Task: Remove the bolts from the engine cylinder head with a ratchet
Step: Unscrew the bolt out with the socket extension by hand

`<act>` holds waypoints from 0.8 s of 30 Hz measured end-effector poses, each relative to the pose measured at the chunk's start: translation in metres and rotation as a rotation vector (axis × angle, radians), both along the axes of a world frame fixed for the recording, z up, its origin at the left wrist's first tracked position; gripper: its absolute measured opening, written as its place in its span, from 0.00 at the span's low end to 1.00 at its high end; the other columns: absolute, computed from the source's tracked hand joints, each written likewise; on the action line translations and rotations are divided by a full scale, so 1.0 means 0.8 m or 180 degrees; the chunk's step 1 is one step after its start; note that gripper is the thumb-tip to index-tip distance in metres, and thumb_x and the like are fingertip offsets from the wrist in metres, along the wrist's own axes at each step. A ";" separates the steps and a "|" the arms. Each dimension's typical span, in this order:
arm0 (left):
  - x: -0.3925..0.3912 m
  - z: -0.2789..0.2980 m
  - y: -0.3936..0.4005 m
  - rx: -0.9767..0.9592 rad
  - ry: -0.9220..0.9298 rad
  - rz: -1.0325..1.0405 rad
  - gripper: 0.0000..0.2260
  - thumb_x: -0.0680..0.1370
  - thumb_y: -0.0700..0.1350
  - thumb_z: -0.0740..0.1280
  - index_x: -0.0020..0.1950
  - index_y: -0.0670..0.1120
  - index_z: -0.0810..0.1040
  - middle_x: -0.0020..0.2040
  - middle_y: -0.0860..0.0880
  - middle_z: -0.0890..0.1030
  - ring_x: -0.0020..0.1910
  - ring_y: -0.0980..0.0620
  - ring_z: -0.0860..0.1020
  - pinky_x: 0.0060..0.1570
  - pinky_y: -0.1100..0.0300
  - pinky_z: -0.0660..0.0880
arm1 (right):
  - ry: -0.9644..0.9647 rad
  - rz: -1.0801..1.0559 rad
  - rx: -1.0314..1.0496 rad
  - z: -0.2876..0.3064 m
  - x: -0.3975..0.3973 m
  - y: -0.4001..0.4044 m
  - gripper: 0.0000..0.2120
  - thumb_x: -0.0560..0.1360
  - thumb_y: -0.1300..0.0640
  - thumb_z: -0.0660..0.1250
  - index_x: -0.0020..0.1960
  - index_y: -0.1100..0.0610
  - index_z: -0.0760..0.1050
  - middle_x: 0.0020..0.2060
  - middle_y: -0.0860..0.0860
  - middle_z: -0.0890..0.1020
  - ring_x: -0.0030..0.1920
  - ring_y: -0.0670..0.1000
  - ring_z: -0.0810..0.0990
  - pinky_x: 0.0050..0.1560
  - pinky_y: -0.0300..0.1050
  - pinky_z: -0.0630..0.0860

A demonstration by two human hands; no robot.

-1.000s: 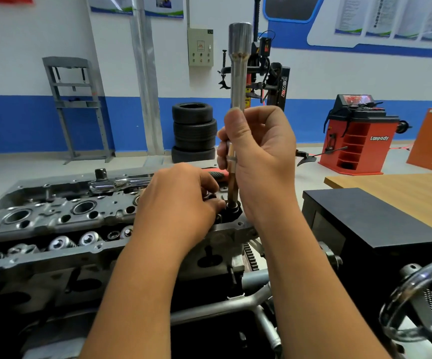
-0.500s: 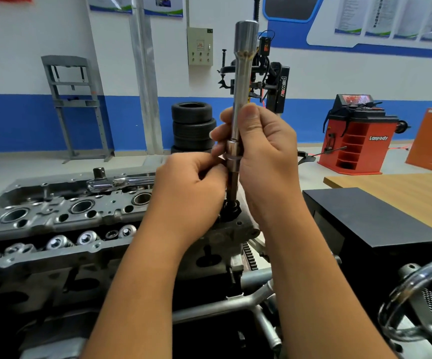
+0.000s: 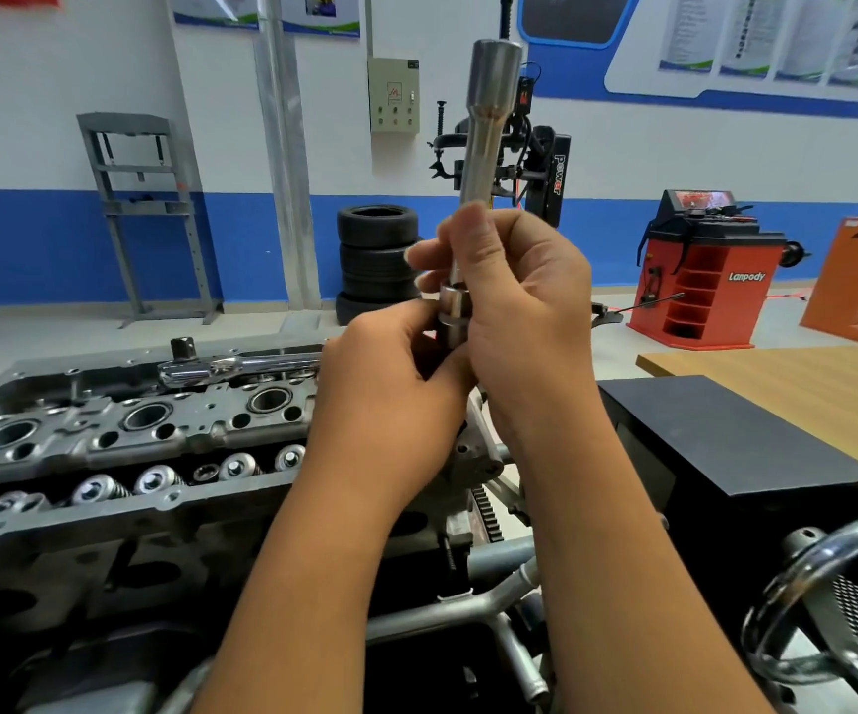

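Raised since earlier, long silver socket extension bar [image 3: 486, 141] in right hand [image 3: 519, 311] grip, left hand [image 3: 390, 383] pinching its lower end, above grey metal cylinder head [image 3: 123, 435] right end.

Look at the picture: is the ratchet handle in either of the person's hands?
No. The ratchet handle lies on the cylinder head, while both hands hold the socket extension.

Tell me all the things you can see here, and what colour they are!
Cylinder head: one, grey metal, lower left.
Ratchet: one, shiny silver, lying on the cylinder head.
Extension bar with socket: one, silver, upright in the middle.
Tyres: one stack, black, by the back wall.
Wheel balancer: one, red and black, right.
Black box: one, right of the engine.
Wooden table: one, tan, far right.
Shop press frame: one, grey, back left.
Left hand: holds the bar's lower end.
Right hand: grips the bar.
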State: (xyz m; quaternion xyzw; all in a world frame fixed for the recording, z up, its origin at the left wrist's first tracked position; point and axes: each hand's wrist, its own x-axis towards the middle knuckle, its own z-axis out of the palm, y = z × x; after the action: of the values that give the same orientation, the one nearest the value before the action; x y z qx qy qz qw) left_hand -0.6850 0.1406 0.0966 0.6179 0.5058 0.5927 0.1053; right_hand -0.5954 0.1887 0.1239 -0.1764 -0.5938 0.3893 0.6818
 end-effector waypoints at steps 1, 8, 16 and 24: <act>-0.001 0.001 -0.001 -0.0057 0.0004 -0.0149 0.09 0.79 0.42 0.72 0.50 0.57 0.85 0.42 0.57 0.87 0.41 0.56 0.85 0.45 0.46 0.83 | 0.0017 0.0103 -0.0053 0.000 -0.001 0.000 0.14 0.85 0.53 0.63 0.48 0.61 0.79 0.41 0.59 0.87 0.40 0.51 0.84 0.44 0.47 0.82; -0.001 -0.001 0.005 0.0180 -0.0205 -0.0072 0.15 0.77 0.39 0.75 0.51 0.61 0.82 0.43 0.58 0.87 0.42 0.58 0.85 0.49 0.51 0.84 | 0.0181 0.0330 -0.0356 -0.003 0.000 -0.001 0.10 0.82 0.52 0.69 0.49 0.59 0.79 0.42 0.59 0.87 0.41 0.55 0.86 0.46 0.61 0.85; -0.012 -0.004 0.005 0.0036 -0.0058 -0.0410 0.08 0.85 0.45 0.65 0.56 0.50 0.85 0.44 0.47 0.86 0.44 0.43 0.83 0.44 0.41 0.80 | 0.0198 0.0002 -0.0231 -0.010 -0.009 0.006 0.12 0.80 0.54 0.71 0.48 0.64 0.78 0.39 0.59 0.85 0.41 0.58 0.85 0.49 0.56 0.85; -0.012 -0.007 0.011 0.0176 -0.0298 -0.0360 0.10 0.82 0.40 0.69 0.54 0.55 0.83 0.42 0.54 0.87 0.38 0.56 0.83 0.39 0.58 0.80 | 0.0206 0.0229 -0.0239 -0.011 -0.018 0.002 0.19 0.86 0.52 0.59 0.47 0.65 0.78 0.39 0.60 0.83 0.40 0.53 0.84 0.44 0.54 0.83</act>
State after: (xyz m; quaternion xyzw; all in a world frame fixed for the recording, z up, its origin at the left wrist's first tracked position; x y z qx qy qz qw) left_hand -0.6944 0.1494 0.0910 0.6198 0.4480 0.6278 0.1450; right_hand -0.6094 0.1905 0.1148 -0.1677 -0.5624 0.4409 0.6791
